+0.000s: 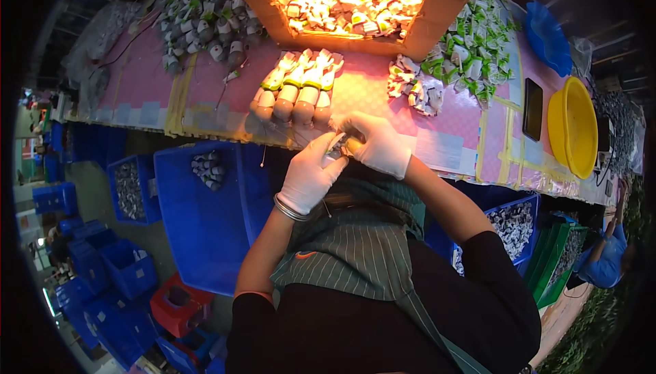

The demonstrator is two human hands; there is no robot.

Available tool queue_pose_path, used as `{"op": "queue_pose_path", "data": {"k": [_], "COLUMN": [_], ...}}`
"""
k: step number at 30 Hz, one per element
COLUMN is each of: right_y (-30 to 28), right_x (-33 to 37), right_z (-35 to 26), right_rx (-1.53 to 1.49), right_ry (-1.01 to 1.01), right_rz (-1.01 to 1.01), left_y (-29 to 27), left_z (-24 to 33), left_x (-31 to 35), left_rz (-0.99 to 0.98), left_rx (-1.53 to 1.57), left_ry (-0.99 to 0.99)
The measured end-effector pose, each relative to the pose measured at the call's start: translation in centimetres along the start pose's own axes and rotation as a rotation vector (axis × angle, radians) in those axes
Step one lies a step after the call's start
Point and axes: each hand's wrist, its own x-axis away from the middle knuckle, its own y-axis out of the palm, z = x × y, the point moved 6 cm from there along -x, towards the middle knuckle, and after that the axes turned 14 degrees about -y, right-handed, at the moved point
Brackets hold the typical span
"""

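Observation:
My left hand (311, 174), in a white glove with a bangle at the wrist, is closed in a pinch at the table's near edge. Facing it, my right hand (374, 143), also gloved in white, has its fingers bent against the same small piece (337, 146). That piece is whitish and grey; the fingers cover most of it, so its kind does not show. Just beyond my left hand lies a tight row of small rounded pieces (294, 97) with brownish ends and white and green tops. A small heap of white and dark pieces (415, 87) lies beyond my right hand.
A brightly lit cardboard box (418, 32) full of small pieces stands at the back. Grey-white pieces (205, 25) and green-white pieces (471, 49) flank it. At right are a phone (532, 109), a yellow basin (555, 128) and a blue tray (547, 39). A blue bin (198, 230) stands below left.

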Motion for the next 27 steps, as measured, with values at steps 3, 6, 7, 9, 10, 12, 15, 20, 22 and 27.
{"op": "queue_pose_path", "data": {"k": [3,6,7,9,10,12,15,20,22,27], "right_y": [-3.2,-9.6,-11.1,-12.2,-12.4,-12.2,-12.6,-8.8,-5.6,-3.0], "right_x": [0.3,0.4,0.4,0.4,0.4,0.4,-0.2,0.1,-0.2,-0.9], "right_z": [-0.4,-0.5,-0.3,0.8,1.2,1.9,1.5,0.3,0.1,-0.1], "right_rx": [0.217,0.644,0.646,0.846,0.844,0.813,0.691,-0.428,-0.625,-0.687], "right_ry": [-0.061,-0.317,-0.318,-0.209,-0.212,-0.284,-0.223,0.134,0.222,0.210], "right_rz": [-0.046,0.191,0.192,-0.063,-0.064,-0.057,0.137,0.363,0.234,0.154], "left_y": [0.6,0.9,0.8,0.8,1.0,1.3,1.4,1.8,1.7,1.7], "left_z": [-0.4,-1.0,-1.2,-0.5,-0.5,-0.3,-0.3,0.1,0.4,0.9], "left_x": [-0.5,-0.9,-1.0,-1.0,-0.9,-0.9,-0.8,-1.0,-1.1,-1.2], "left_rz": [-0.066,-0.112,-0.108,-0.148,-0.185,-0.195,-0.238,-0.288,-0.264,-0.248], "left_rx": [0.089,0.216,0.292,0.336,0.380,0.428,0.530,0.647,0.645,0.554], "left_ry": [-0.068,-0.175,-0.198,-0.253,-0.310,-0.326,-0.382,-0.420,-0.387,-0.355]}}
